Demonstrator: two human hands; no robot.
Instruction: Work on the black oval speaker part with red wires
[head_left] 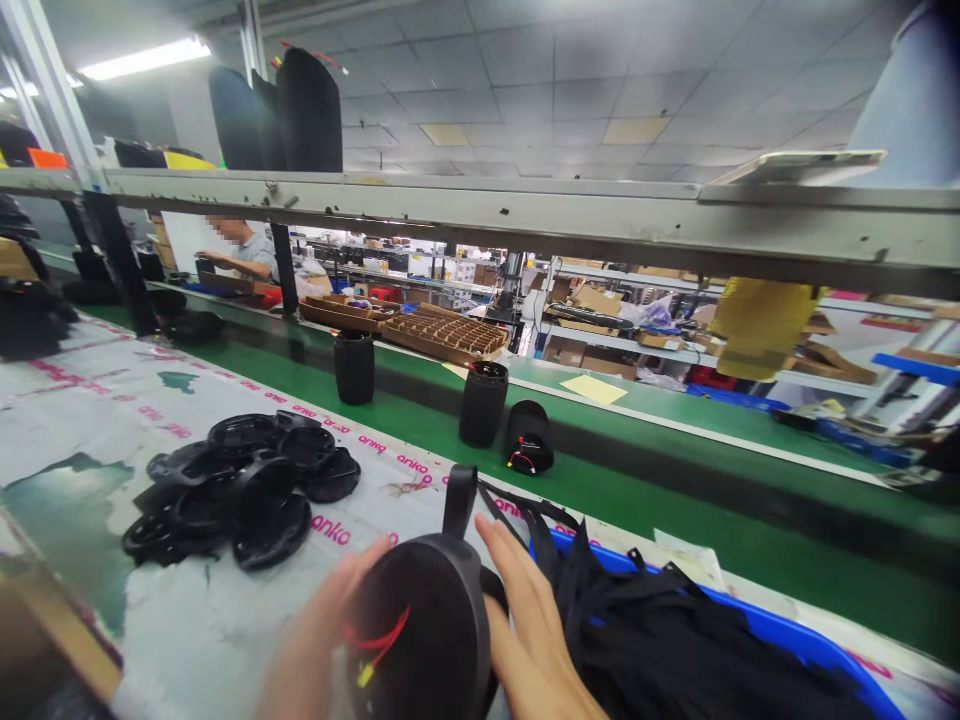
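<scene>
Both hands hold a black cylindrical speaker body (424,625) low in the middle of the view. My left hand (315,640) wraps its left side. My right hand (529,630) lies flat against its right side, fingers stretched out. Red and yellow wires (379,640) stick out of the body's open end, and a black strap loop (457,500) rises from its top. A blue bin (810,640) of black straps (660,630) sits just right of my right hand. A pile of black round caps (240,485) lies on the printed sheet to the left.
A green conveyor belt (675,500) runs across behind the bench, carrying two upright black speaker bodies (354,367) (484,403) and one lying on its side (528,437). A grey metal shelf rail (525,215) crosses overhead. A person (240,250) works at the far side, left.
</scene>
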